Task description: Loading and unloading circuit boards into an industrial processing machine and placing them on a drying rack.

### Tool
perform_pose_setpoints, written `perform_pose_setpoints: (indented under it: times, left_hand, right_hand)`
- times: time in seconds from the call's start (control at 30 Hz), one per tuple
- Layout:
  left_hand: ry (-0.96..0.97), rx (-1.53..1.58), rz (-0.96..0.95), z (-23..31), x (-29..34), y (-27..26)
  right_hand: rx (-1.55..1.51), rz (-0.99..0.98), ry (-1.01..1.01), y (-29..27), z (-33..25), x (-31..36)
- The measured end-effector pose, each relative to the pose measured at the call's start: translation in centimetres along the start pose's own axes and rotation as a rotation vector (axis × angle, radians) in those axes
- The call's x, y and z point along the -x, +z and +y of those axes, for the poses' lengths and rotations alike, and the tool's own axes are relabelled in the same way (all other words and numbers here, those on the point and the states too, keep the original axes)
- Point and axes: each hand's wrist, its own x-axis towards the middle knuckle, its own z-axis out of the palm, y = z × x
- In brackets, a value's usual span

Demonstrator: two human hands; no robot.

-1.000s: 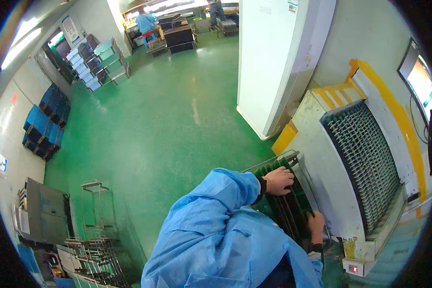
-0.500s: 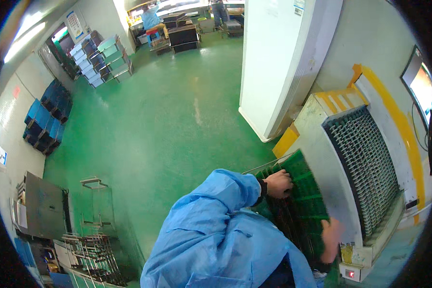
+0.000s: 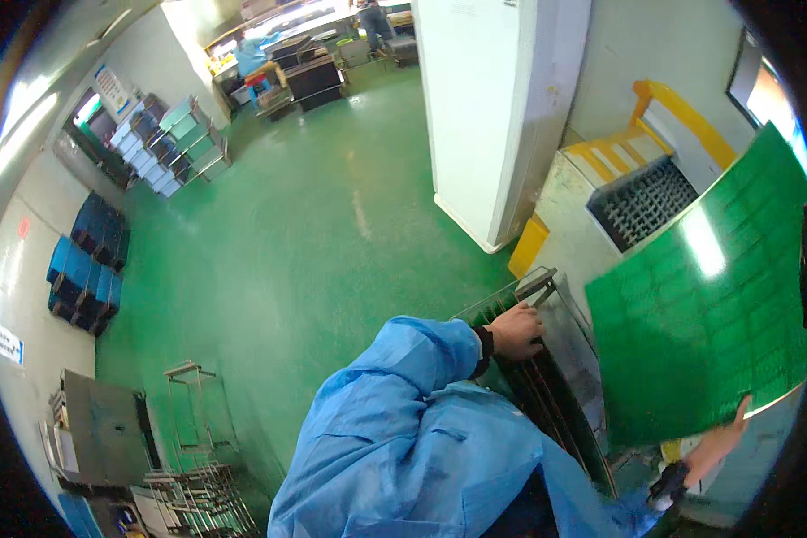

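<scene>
A large green sheet, looking like a circuit board panel [image 3: 699, 314], is raised and tilted at the right. My right hand [image 3: 719, 448] grips its lower edge, partly hidden behind it. A wire rack [image 3: 538, 283] stands close against my body, with several dark upright panels [image 3: 538, 381] in it. My left hand [image 3: 516, 332] lies on top of these panels near the rack's far end, its fingers curled down. What the left fingertips grip is hidden. Behind the green panel, the machine's roller conveyor [image 3: 641, 202] shows only at its far part.
A white pillar [image 3: 475, 117] stands beyond the machine, with a yellow block [image 3: 529, 247] near its foot. Empty wire racks [image 3: 197, 493] and a grey metal cabinet [image 3: 103, 430] are at the lower left. Blue bins [image 3: 85, 278] line the left wall. People work at the far bench.
My right hand has lifted the green panel out of the rack and swung it right, over the roller conveyor. My left hand stays at the rack. The view has shifted slightly.
</scene>
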Motion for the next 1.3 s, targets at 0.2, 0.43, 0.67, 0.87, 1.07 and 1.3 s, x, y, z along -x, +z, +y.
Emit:
perform_pose_setpoints:
  times: [0.2,0.43,0.67,0.87,1.07,1.3]
  left_hand:
    - [-0.021,0.042,-0.054,-0.2,-0.7,0.0]
    - [-0.049,0.012,-0.028,0.7,-0.9,-1.3]
    - [-0.078,-0.038,-0.14,0.7,-1.6,-1.1]
    - [-0.091,-0.052,-0.163,1.2,-1.7,-1.9]
    - [-0.071,-0.025,-0.071,0.8,-1.2,-1.2]
    - [-0.065,-0.032,-0.083,0.9,-1.6,-1.2]
  right_hand:
    - [-0.071,-0.236,0.044,1.2,11.0,-4.2]
    - [-0.938,-0.115,0.453,10.7,12.3,-3.5]
    - [-1.076,-0.047,0.527,16.0,16.5,-5.7]
    - [-1.122,-0.146,0.497,21.3,18.6,-11.1]
    - [-1.247,-0.135,0.685,24.4,15.8,-15.9]
    - [-0.715,-0.528,0.691,23.3,13.6,-15.0]
